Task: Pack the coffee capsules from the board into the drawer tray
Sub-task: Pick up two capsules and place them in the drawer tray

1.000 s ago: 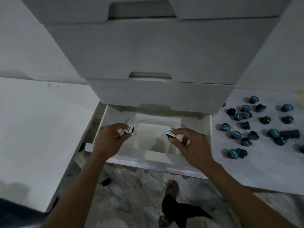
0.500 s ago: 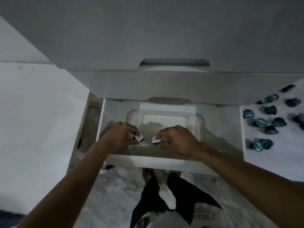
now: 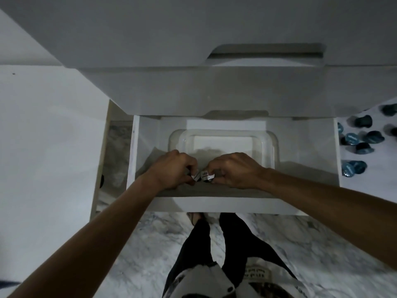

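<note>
A clear plastic tray [image 3: 223,134] sits inside the open white drawer [image 3: 313,147]. My left hand [image 3: 171,168] pinches a dark coffee capsule [image 3: 196,175] with a white label. My right hand [image 3: 234,168] pinches a second capsule [image 3: 206,175]. The two capsules almost touch, low over the near part of the tray. Several blue capsules [image 3: 352,138] lie on the white board [image 3: 369,186] to the right of the drawer.
Closed white drawer fronts [image 3: 214,91] overhang the open drawer from above. A white panel [image 3: 47,147] lies to the left. Marble floor [image 3: 150,244] and my legs [image 3: 214,244] are below the drawer's front edge.
Both hands have come closer together and lower at the near end of the tray, each still pinching its capsule. The camera has moved closer over the drawer.
</note>
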The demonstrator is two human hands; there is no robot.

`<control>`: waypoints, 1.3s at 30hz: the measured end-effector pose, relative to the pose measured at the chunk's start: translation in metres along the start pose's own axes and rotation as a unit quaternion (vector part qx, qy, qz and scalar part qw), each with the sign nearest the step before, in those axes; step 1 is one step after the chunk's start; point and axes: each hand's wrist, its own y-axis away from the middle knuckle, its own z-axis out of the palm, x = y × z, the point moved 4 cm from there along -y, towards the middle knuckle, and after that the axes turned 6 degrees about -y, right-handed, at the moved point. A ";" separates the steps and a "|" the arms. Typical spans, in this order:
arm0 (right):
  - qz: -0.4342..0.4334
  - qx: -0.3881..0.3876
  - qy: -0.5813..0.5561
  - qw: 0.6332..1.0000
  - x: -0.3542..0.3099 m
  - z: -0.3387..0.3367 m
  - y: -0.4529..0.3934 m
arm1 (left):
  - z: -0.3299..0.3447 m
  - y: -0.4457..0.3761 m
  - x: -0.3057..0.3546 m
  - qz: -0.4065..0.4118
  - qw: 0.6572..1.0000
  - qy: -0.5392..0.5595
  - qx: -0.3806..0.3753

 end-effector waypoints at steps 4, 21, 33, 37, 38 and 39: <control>0.011 -0.016 0.010 1.000 0.003 0.003 0.002 | -0.001 0.004 -0.003 -0.003 1.000 -0.010 -0.015; 0.067 -0.070 -0.070 0.993 -0.002 0.010 -0.005 | 0.009 0.002 -0.011 0.024 0.999 0.024 -0.015; 0.066 -0.065 -0.093 0.991 -0.007 0.012 -0.007 | 0.011 -0.006 -0.008 0.016 0.998 -0.033 -0.047; 0.072 -0.071 -0.081 0.992 -0.009 0.013 -0.008 | 0.011 -0.006 -0.009 -0.003 0.996 -0.070 -0.051; 0.075 -0.073 -0.077 0.991 -0.008 0.013 -0.007 | 0.010 -0.005 -0.010 -0.007 0.996 -0.077 -0.047; 0.078 -0.077 -0.073 0.991 -0.007 0.013 -0.006 | 0.010 -0.005 -0.010 -0.010 0.996 -0.081 -0.044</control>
